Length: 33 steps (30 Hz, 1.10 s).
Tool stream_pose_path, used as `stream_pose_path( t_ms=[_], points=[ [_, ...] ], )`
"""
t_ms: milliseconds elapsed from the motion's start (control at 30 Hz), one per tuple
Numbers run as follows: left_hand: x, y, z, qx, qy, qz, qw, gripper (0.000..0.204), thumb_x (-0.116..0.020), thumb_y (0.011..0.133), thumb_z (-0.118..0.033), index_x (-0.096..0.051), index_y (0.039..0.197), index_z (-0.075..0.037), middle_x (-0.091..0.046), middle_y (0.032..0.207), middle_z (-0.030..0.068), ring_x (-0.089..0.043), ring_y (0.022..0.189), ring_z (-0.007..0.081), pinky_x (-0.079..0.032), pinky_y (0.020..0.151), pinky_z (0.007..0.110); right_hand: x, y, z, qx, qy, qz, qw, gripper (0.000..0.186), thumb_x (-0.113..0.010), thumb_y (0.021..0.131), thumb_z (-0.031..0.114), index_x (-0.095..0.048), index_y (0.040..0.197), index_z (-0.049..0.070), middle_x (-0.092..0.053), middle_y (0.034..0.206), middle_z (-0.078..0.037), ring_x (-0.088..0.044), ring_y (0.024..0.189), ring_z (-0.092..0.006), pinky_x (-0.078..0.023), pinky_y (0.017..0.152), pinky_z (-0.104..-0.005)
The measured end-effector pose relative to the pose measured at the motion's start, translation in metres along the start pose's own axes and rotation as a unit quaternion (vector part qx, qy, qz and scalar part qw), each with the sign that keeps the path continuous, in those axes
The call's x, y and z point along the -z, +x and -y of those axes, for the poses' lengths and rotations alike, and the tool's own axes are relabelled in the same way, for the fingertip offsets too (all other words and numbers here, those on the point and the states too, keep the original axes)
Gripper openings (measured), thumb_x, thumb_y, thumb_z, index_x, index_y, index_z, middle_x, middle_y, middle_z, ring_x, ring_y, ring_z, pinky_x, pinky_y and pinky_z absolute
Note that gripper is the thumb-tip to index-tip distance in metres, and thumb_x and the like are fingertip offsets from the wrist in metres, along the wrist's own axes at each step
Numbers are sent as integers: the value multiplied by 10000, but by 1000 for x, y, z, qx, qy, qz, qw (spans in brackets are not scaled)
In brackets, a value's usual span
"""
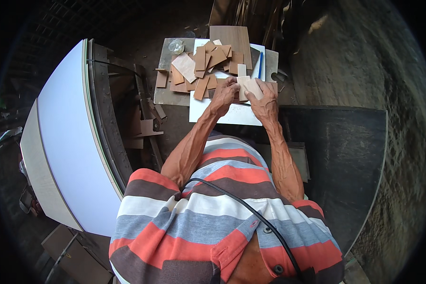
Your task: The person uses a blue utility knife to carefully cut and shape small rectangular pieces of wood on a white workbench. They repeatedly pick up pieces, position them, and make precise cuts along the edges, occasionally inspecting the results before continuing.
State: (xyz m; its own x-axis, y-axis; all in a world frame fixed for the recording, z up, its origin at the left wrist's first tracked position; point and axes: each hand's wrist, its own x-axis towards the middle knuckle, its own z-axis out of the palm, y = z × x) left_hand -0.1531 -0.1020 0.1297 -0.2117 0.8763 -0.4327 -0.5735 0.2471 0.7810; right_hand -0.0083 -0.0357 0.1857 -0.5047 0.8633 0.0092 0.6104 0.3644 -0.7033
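Note:
My right hand (266, 103) grips a pale rectangular wood piece (253, 88) at the right of the work surface. My left hand (225, 97) is closed at the left edge of the pale pieces (243, 80) held there; what exactly its fingertips hold is hard to make out. Behind both hands lies a loose pile of brown pieces (217, 57) with a larger pale piece (183, 66) among them, on a white board (227, 116). A blue pencil-like stick (260, 65) lies at the right of the pile.
A grey board (163, 97) is under the white one, with a small clear container (176, 46) and a tall brown panel (229, 34) behind. Large white sheets (71, 132) lean at my left, a dark board (345, 165) is at my right, and a rough wall (374, 61) stands beyond.

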Motion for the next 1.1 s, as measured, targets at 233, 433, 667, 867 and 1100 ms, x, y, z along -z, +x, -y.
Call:
stream_pose_path(
  t_ms=[233,433,667,867,1100],
  points=[
    [-16,-6,-6,7,-2,-38,999,268,-460,961,-107,-518,1174,44,-634,1021,148,-672,883,231,-590,804,365,-4,-9,0,-33,30,-36,998,478,-713,819,198,-624,1250,11,-597,1162,-181,-608,1054,-356,-496,916,-430],
    [-1,-7,-20,79,29,64,994,353,-437,973,-76,-493,1297,52,-645,1122,200,-708,953,312,-630,809,438,29,3,-4,189,-55,107,975,503,-645,784,39,-641,1284,97,-525,1333,-135,-474,1255,-342,-388,1068,-440],
    [-13,-15,-19,87,-25,36,995,255,-409,974,-76,-505,1198,1,-658,1060,190,-714,911,288,-649,776,415,23,-4,-1,146,13,107,983,581,-686,769,102,-608,1345,126,-402,1483,-161,-368,1378,-339,-320,1143,-462],
    [-10,-9,-15,87,-17,28,996,216,-433,950,-54,-541,1125,12,-653,992,150,-708,888,247,-653,749,406,13,-8,-8,107,21,94,990,720,-691,733,99,-489,1420,28,-365,1479,-230,-384,1366,-382,-337,1137,-460],
    [-10,-7,-14,75,22,35,996,275,-513,929,-107,-574,1153,40,-664,989,148,-691,836,219,-632,703,378,20,-5,-12,117,13,183,976,960,-699,717,83,-230,1554,49,-306,1562,-208,-346,1418,-381,-309,1170,-411]
  ],
)
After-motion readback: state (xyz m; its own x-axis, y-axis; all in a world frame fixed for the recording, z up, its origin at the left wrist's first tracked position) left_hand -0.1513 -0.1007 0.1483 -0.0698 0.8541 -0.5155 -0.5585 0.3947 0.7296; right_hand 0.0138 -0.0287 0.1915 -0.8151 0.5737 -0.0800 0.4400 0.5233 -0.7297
